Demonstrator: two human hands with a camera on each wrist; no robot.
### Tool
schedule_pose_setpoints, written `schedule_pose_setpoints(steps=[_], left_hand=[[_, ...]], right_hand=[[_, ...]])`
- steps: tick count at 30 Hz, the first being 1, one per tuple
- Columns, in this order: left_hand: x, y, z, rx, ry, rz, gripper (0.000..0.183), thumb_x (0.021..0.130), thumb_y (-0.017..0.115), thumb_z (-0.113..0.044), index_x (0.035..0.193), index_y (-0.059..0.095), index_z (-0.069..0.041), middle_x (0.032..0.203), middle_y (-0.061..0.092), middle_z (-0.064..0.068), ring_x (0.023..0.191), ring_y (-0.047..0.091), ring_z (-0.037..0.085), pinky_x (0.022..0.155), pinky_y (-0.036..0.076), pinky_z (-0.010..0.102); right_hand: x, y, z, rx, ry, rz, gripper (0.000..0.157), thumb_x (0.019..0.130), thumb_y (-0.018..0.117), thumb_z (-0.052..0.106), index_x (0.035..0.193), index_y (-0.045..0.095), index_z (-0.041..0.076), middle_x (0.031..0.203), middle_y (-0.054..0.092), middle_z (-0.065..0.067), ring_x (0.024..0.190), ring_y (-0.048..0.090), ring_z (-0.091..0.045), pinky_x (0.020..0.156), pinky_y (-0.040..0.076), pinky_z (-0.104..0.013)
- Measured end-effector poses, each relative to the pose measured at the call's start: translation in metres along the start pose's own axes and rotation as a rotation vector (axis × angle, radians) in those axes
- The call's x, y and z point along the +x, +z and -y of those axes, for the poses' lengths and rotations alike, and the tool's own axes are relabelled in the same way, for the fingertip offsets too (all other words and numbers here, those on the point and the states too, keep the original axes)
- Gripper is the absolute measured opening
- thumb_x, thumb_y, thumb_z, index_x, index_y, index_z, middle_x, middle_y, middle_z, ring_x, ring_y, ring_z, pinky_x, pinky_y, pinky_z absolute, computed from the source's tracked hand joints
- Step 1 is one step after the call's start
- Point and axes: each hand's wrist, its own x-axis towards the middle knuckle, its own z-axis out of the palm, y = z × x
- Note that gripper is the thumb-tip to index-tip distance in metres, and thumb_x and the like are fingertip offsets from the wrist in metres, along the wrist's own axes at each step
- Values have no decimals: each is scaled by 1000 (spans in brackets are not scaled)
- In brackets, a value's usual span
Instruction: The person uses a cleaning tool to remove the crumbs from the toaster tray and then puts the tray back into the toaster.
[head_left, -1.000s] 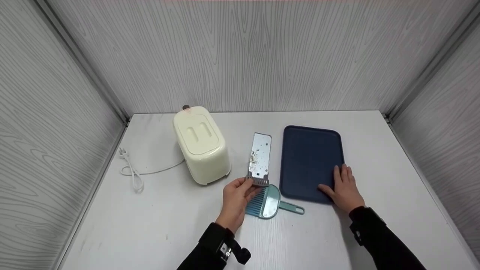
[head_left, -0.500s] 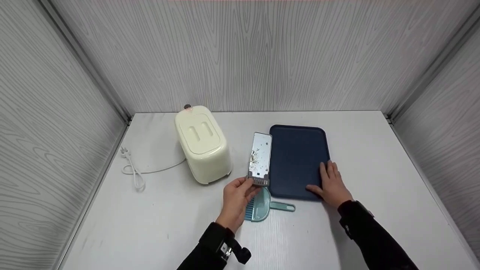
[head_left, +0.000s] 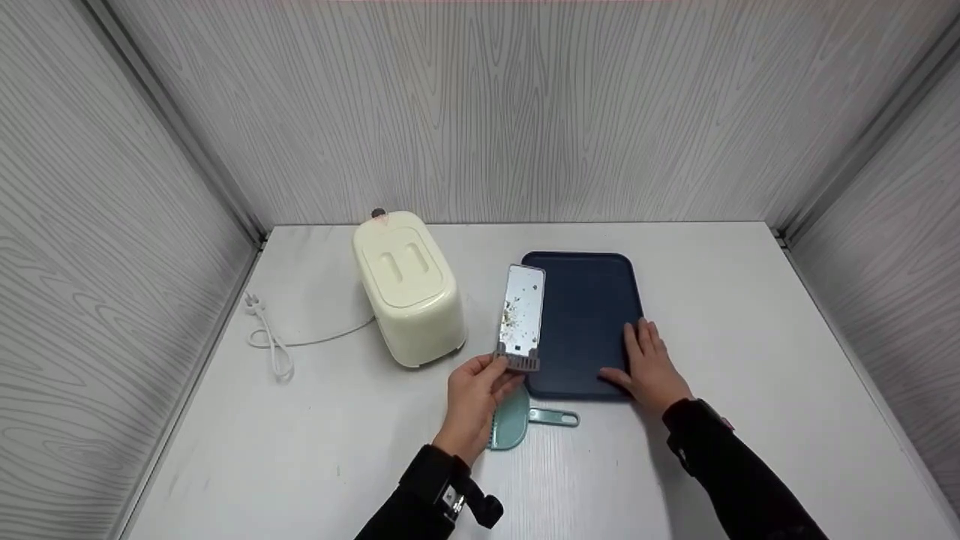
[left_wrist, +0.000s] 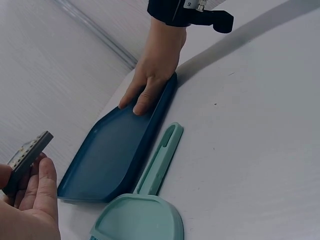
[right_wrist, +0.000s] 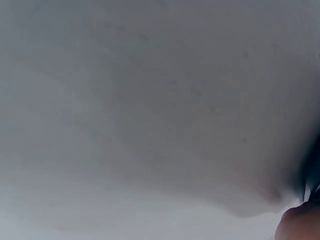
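Note:
In the head view my left hand (head_left: 472,405) pinches the grey end of a toaster crumb tray (head_left: 522,307) between thumb and fingers. Crumbs are scattered on its shiny metal surface. A dark blue tray (head_left: 592,330) lies flat to the right, its left edge overlapped by the crumb tray in this view. My right hand (head_left: 654,379) rests at the blue tray's right edge with fingers straight, the thumb reaching over the rim. Below my left hand lies a teal brush (left_wrist: 137,220), its bristles mostly hidden in the head view and its handle pointing right.
A cream toaster (head_left: 409,285) with its lid on stands left of the crumb tray. Its white cord and plug (head_left: 277,360) lie on the table further left. Grey wood-grain panels (head_left: 480,112) enclose the back and both sides.
My right hand has slid the blue tray left, close to the crumb tray. The brush has shifted left with it, further under my left hand. My left hand has stayed in place.

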Motion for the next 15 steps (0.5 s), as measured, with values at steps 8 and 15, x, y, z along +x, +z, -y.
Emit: schedule_pose_setpoints(steps=[8,15], left_hand=[[0,1,0,-20,-3,-14,24,101,63,-4,119,59,12,110,72,21,99,74,23,93,60,37],[2,0,0,-22,-2,-10,23,101,63,-5,118,59,12,108,72,21,99,74,23,93,61,37]], right_hand=[[2,0,2,36,43,21,87,106,53,49,161,15,-7,167,7,-34,155,1,-50,123,5,-69],[-3,0,34,15,-50,11,81,106,54,46,163,19,0,170,11,-26,157,1,-46,124,3,-67]])
